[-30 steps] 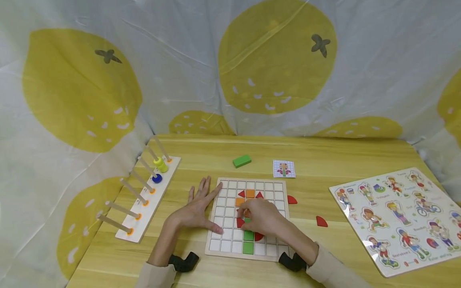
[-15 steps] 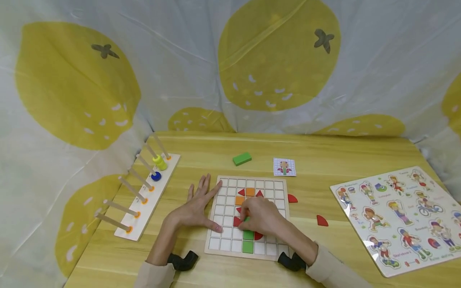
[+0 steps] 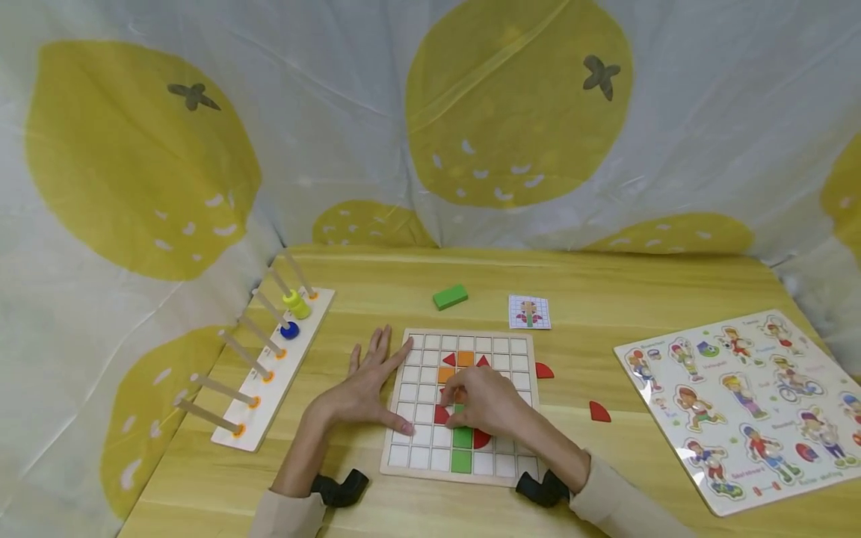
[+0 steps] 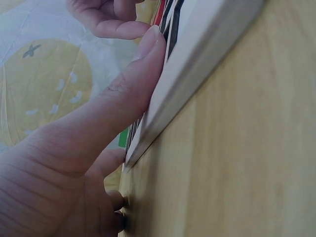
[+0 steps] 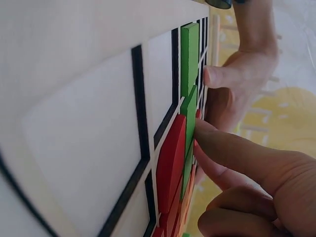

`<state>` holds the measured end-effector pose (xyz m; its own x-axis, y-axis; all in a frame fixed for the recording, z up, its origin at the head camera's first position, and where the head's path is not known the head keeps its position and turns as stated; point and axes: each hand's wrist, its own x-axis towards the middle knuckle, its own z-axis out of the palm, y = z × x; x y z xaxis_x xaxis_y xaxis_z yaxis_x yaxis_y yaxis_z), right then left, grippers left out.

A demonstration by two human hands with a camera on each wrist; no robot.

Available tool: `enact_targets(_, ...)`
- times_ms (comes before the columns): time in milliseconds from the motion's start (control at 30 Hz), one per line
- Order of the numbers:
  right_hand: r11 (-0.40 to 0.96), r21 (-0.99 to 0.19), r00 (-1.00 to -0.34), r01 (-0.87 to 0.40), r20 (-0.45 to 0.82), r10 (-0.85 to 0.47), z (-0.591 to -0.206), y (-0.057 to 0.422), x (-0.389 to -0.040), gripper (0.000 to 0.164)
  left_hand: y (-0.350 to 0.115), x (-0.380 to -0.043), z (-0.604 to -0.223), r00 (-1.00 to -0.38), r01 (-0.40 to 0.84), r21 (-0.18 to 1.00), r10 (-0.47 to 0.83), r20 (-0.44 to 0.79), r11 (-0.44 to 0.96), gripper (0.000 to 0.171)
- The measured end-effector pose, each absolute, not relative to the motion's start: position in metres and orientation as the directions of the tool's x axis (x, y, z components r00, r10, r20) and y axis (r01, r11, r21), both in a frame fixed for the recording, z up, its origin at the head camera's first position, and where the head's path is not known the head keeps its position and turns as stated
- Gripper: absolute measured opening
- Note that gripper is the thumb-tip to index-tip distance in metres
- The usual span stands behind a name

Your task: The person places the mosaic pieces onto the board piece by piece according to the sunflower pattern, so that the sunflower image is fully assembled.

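A wooden grid board (image 3: pixel 403 467) bears orange squares (image 3: pixel 446 375), red pieces and a column of green squares (image 3: pixel 461 461). My right hand (image 3: pixel 489 402) is over its middle, thumb and forefinger pinching a red quarter-circle block (image 3: pixel 440 415) left of the green column. In the right wrist view the thumb (image 5: pixel 232 143) comes up to the green blocks (image 5: pixel 189 59), with a sliver of red beyond it. My left hand (image 3: pixel 359 400) spreads along the board's left side, forefinger at the far corner, thumb on the near left edge, as the left wrist view shows the thumb (image 4: pixel 133 79).
Beyond the board lie a green block (image 3: pixel 450 297) and a pattern card (image 3: pixel 529 311). Two red quarter-circles, one (image 3: pixel 545 370) at the board's edge and one (image 3: pixel 600 412) farther off, lie right. A peg rack (image 3: pixel 255 418) stands left; a picture puzzle (image 3: pixel 733 418) lies right.
The red quarter-circle under my right fingertips has shifted slightly left on the board. Both hands otherwise stay nearly where they were.
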<state>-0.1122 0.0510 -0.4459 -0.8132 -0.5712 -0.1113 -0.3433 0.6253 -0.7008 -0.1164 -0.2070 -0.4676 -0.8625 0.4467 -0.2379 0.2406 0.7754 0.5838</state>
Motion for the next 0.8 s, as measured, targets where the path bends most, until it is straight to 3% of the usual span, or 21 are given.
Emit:
enact_targets(333,0.592,-0.733,-0.785,-0.335,-0.131,-0.606,-0.436,0.072,-0.119,0.015,-0.207,-0.116,-0.468,-0.863,0.248,0.589,0.452,-0.227,0.769,0.135)
enact_targets(667,0.675,-0.716,-0.918,-0.175,-0.129,-0.375,-0.432,0.163,-0.14,0.019,-0.207,-0.115,-0.468,-0.861,0.244,0.588,0.452,-0.235,0.771,0.136)
enact_targets(800,0.71,-0.694,-0.934,-0.12,-0.164,-0.318,-0.439,0.188,-0.146,0.02,-0.208,-0.116,-0.468,-0.863,0.245,0.583,0.448,-0.232,0.774,0.137)
